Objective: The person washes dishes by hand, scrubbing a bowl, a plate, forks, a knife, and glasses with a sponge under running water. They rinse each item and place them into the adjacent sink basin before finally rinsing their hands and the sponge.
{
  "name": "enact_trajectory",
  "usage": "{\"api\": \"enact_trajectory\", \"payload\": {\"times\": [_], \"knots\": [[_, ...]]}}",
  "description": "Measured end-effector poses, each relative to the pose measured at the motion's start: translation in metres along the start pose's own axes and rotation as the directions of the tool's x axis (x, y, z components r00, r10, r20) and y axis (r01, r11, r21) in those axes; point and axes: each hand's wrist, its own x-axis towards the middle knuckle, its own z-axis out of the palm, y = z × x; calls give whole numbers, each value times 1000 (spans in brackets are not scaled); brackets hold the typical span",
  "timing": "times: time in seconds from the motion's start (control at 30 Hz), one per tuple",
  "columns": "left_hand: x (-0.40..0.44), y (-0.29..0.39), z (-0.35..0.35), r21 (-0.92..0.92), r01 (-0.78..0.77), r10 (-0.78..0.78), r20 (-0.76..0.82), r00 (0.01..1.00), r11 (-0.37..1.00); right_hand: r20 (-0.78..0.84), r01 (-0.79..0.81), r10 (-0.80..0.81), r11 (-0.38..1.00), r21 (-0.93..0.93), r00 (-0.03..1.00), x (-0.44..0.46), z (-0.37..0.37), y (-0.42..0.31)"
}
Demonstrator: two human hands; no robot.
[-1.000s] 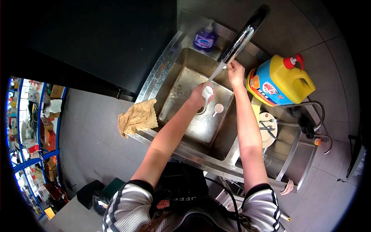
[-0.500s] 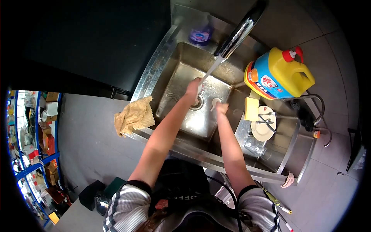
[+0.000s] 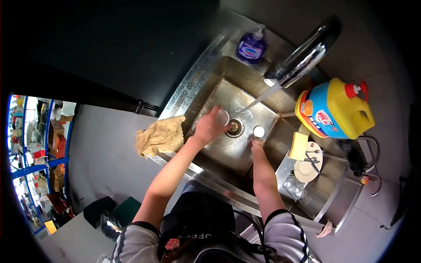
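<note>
Over a steel sink [image 3: 218, 151] at mid-frame, the left hand [image 3: 208, 128] grips a translucent cup [image 3: 223, 117], its mouth toward the frame's right (long axis unclear). A round white cup [image 3: 258, 131] sits lower right, just above the right hand's [image 3: 256, 141] fingertips; whether they grip it cannot be told.

Across the apron [image 3: 199, 212], pale letters are showing in part, with "OFFE" being the stretch that is coming out legibly. On the jug [image 3: 337, 107], the label [image 3: 323, 117] is bearing red characters on white, blurring too much for reading. The bottle [image 3: 251, 47] is carrying pale label lettering, also appearing too small.
</note>
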Motion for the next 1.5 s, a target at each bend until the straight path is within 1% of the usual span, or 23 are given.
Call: {"api": "enact_trajectory", "payload": {"times": [0.07, 0.1, 0.13, 0.17, 0.2, 0.27, 0.3, 0.37, 0.47, 0.57, 0.67, 0.73, 0.77, 0.83, 0.87, 0.97, 1.0, 1.1, 1.23, 1.33, 1.43, 1.47, 1.5], "knots": [[-4, -16, 5, -34, 82, -85, -87, 993, 996, 243, -126, 76, 973, 195, 967, -61, -8, -32], [-7, -23, 12, -61, 119, -125, -121, 985, 991, 449, -177, 51, 954, 243, 892, -66, -9, -29], [-10, -32, 15, -90, 155, -166, -132, 977, 984, 458, -171, 63, 965, 198, 887, -96, -5, -42], [-15, -37, 17, -112, 135, -152, -150, 977, 984, 649, -74, -77, 977, 202, 757, -38, 14, 4], [-20, -45, 22, -145, 142, -164, -151, 975, 979, 407, -112, 17, 971, 212, 913, -121, 18, -43], [-29, -46, 21, -217, 182, -210, -114, 971, 959, 402, -33, -56, 977, 211, 914, -179, 33, -73], [-33, -45, 20, -228, 214, -237, -76, 969, 950, 455, -70, -86, 947, 314, 886, -189, 39, -76], [-38, -47, 19, -240, 275, -285, -5, 959, 931, 481, -20, -85, 978, 209, 872, -213, 44, -92], [-41, -47, 18, -246, 250, -259, -5, 966, 936, 445, -79, -37, 968, 238, 895, -225, 56, -99], [-41, -44, 9, -251, 252, -258, 7, 966, 935, 522, -146, 20, 968, 202, 853, -197, 65, -96], [-43, -40, -2, -263, 258, -264, 15, 965, 930, 400, 98, -56, 992, -83, 915, -197, 64, -110], [-45, -37, -9, -277, 242, -251, 3, 968, 930, 374, 291, -183, 921, -258, 909, -187, 67, -117], [-46, -35, -12, -288, 227, -239, -8, 971, 930, 335, 474, -361, 796, -377, 871, -184, 71, -121], [-48, -39, -13, -304, 208, -225, -23, 974, 930, 323, 693, -669, 406, -596, 670, -178, 79, -124], [-48, -43, -12, -309, 203, -222, -26, 975, 929, 385, 716, -646, 383, -583, 659, -202, 75, -141], [-48, -53, -10, -335, 188, -209, -29, 977, 923, 330, 717, -653, 508, -476, 682, -173, 97, -135], [-49, -53, -11, -344, 186, -207, -27, 978, 920, 279, 658, -598, 714, -241, 751, -170, 105, -133], [-52, -53, -17, -345, 211, -237, -37, 971, 915, 317, 544, -597, 802, 247, 737, -182, 107, -138], [-51, -66, -11, -420, 227, -257, -15, 966, 878, 291, 378, -549, 793, 477, 784, -182, 111, -138], [-49, -71, -8, -448, 204, -239, -24, 971, 870, 280, 315, -480, 822, 474, 831, -188, 115, -147], [-50, -63, -11, -451, 221, -252, -10, 968, 865, 439, -30, -346, 757, 653, 830, -207, 116, -158], [-51, -59, -13, -438, 234, -262, -3, 965, 868, 616, -198, -280, 781, 592, 736, -211, 108, -161], [-51, -56, -14, -424, 245, -269, 2, 963, 872, 616, -224, -251, 776, 589, 747, -218, 106, -163]]}}
